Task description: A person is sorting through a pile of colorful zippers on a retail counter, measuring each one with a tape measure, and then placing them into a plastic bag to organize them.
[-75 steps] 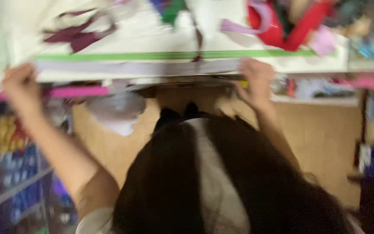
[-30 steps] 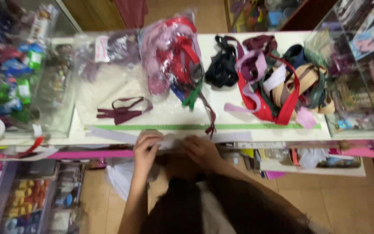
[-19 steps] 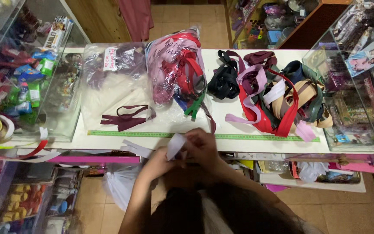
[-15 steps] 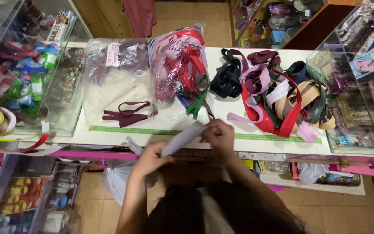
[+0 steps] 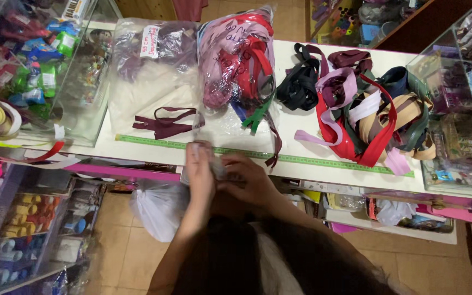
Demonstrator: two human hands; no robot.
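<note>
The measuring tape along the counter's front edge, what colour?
Green measuring tape, seen in the head view.

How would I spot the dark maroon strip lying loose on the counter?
Find the white counter with the green measuring tape along its front edge. Just behind the tape's left end lies the maroon strip, alone and unbagged, below the clear bag.

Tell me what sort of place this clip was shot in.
Most likely a small sewing-supplies shop. A green measuring tape is fixed along the counter, heaps of coloured zippers and bagged zippers lie on it, and glass display cases hold small packaged goods.
</note>
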